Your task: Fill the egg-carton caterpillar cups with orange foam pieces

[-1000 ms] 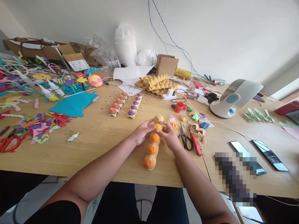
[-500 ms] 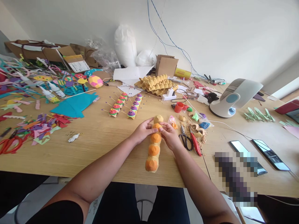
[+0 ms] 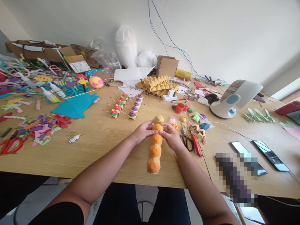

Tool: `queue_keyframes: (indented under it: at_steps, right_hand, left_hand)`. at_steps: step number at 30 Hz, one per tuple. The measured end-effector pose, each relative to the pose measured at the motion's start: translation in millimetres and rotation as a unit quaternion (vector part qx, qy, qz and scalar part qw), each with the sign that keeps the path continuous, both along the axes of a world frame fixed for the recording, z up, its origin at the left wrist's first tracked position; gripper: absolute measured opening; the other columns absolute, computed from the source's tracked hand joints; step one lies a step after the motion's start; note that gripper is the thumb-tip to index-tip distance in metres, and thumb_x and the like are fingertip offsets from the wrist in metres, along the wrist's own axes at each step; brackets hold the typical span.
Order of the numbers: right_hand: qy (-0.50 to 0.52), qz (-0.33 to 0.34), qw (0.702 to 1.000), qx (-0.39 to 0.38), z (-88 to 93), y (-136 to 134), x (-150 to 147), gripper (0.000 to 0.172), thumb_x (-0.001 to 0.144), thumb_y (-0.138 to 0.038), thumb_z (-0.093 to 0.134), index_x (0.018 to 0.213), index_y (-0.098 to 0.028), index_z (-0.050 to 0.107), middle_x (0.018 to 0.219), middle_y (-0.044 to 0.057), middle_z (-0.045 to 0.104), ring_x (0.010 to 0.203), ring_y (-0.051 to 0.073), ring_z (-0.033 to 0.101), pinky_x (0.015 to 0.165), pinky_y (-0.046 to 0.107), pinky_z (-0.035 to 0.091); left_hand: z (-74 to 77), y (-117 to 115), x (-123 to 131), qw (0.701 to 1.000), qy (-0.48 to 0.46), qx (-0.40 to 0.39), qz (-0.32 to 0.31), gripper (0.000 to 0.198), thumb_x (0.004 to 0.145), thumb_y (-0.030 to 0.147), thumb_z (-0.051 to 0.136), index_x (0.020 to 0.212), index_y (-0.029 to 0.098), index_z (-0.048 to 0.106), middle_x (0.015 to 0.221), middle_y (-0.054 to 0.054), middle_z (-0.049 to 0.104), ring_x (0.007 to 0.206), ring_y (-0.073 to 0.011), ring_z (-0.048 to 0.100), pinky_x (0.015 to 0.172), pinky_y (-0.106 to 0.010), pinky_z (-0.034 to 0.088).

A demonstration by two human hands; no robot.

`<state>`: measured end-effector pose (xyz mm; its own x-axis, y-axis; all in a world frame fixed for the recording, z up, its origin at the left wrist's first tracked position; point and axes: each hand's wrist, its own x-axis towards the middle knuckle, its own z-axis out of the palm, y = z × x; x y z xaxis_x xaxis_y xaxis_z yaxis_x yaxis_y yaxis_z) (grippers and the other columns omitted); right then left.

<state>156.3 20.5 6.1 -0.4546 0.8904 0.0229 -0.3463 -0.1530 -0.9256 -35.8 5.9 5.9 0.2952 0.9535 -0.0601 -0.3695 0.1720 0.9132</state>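
Note:
A strip of egg-carton cups point(image 3: 155, 150) lies lengthwise on the wooden table point(image 3: 100, 147) in front of me, several cups covered in orange, the far one bare. My left hand point(image 3: 142, 132) and my right hand point(image 3: 171, 136) press in from either side on the orange cup second from the far end, fingers curled and pinching it. Scissors point(image 3: 186, 139) and a red-handled cutter point(image 3: 196, 144) lie just right of my right hand.
Two finished coloured caterpillars point(image 3: 126, 104) with pins stand further back. An egg tray point(image 3: 156, 83), cardboard box point(image 3: 167, 65), desk fan point(image 3: 234, 98), red cup point(image 3: 179, 107), two phones point(image 3: 257, 156), teal paper point(image 3: 73, 104) and paper scraps point(image 3: 42, 126) crowd the table.
The carton strip's near end has swung slightly right between the earlier frames and now. Both hands stay pinched on the same cup.

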Motion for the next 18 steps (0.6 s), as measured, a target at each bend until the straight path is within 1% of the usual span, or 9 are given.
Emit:
queue_keyframes:
  at_steps: [2,4,6,8,11,15,18]
  right_hand:
    - [0.025,0.009,0.999,-0.025,1.4,-1.0,-0.1,0.044,0.070,-0.032,0.092,0.108,-0.028,0.070,0.094,-0.002,0.074,0.083,0.013,0.067,0.079,0.027,0.053]
    - [0.044,0.014,0.998,-0.047,2.5,-2.5,-0.2,0.043,0.071,-0.036,0.091,0.108,-0.028,0.071,0.100,-0.001,0.075,0.087,0.014,0.068,0.080,0.028,0.054]
    - [0.053,0.010,0.997,-0.061,3.2,-4.3,-0.8,0.040,0.072,-0.039,0.090,0.106,-0.028,0.072,0.104,0.000,0.076,0.090,0.015,0.068,0.081,0.029,0.055]
    - [0.059,-0.002,0.996,-0.069,3.3,-6.3,-2.3,0.037,0.072,-0.039,0.090,0.103,-0.027,0.073,0.102,0.000,0.076,0.090,0.015,0.068,0.080,0.028,0.056]
    - [0.074,-0.021,0.994,-0.080,3.4,-9.3,-5.7,0.036,0.070,-0.037,0.091,0.099,-0.028,0.073,0.097,-0.001,0.076,0.086,0.015,0.068,0.077,0.028,0.056]
    - [0.092,-0.036,0.990,-0.097,5.3,-12.6,-9.7,0.036,0.067,-0.037,0.092,0.095,-0.028,0.071,0.092,-0.002,0.074,0.081,0.015,0.066,0.075,0.028,0.054]
    - [0.098,-0.043,0.989,-0.098,7.5,-14.3,-11.1,0.035,0.068,-0.038,0.092,0.092,-0.028,0.070,0.088,-0.003,0.072,0.080,0.015,0.065,0.074,0.027,0.053]
  left_hand:
    - [1.8,-0.4,-1.4,0.999,-0.040,-0.011,-0.024,0.080,0.067,0.024,0.093,0.140,0.023,0.061,0.100,-0.002,0.074,0.087,-0.0147,0.070,0.079,-0.024,0.052]
    - [3.7,-1.1,-2.3,0.996,-0.077,-0.011,-0.042,0.072,0.070,0.025,0.091,0.136,0.024,0.065,0.110,-0.005,0.075,0.092,-0.0164,0.071,0.081,-0.025,0.053]
    - [5.2,-2.2,-2.2,0.994,-0.097,-0.009,-0.042,0.064,0.072,0.029,0.090,0.133,0.023,0.068,0.115,-0.007,0.075,0.092,-0.0170,0.071,0.081,-0.025,0.053]
    - [6.2,-3.6,-1.1,0.994,-0.099,-0.011,-0.037,0.062,0.074,0.031,0.089,0.132,0.022,0.068,0.116,-0.007,0.075,0.092,-0.0170,0.072,0.079,-0.025,0.053]
    - [6.9,-5.5,1.5,0.995,-0.088,-0.011,-0.038,0.066,0.072,0.031,0.090,0.133,0.023,0.068,0.118,-0.008,0.075,0.093,-0.0175,0.072,0.078,-0.024,0.053]
    - [5.9,-6.6,3.9,0.997,-0.077,-0.009,-0.031,0.067,0.072,0.032,0.090,0.135,0.024,0.067,0.113,-0.007,0.076,0.091,-0.0171,0.072,0.078,-0.024,0.051]
    - [4.7,-7.1,5.1,0.996,-0.086,-0.008,-0.033,0.064,0.074,0.032,0.089,0.134,0.024,0.068,0.111,-0.006,0.077,0.090,-0.0164,0.071,0.079,-0.024,0.051]
